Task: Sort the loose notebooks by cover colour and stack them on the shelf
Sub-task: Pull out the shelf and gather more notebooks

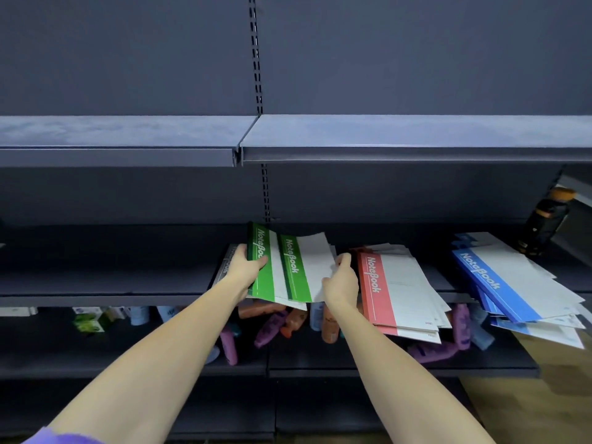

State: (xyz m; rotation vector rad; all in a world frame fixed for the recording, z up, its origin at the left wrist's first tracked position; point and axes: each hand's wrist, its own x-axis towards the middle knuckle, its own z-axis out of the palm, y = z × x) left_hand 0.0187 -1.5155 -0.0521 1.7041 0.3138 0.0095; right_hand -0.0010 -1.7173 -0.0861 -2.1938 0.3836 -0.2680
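Two green notebooks [282, 267] in both hands, left hand [245, 267], right hand [341, 280]

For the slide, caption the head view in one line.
Both hands, left hand and right hand, grip green notebooks over the shelf, beside red notebooks and blue notebooks.

"NoteBook" runs in white along the coloured band of two green notebooks [282, 270] at 12 o'clock; the red notebook [374, 280] at 2 o'clock carries it too. The blue notebook [480, 270] at 3 o'clock bears the same word; other print is too small to read.
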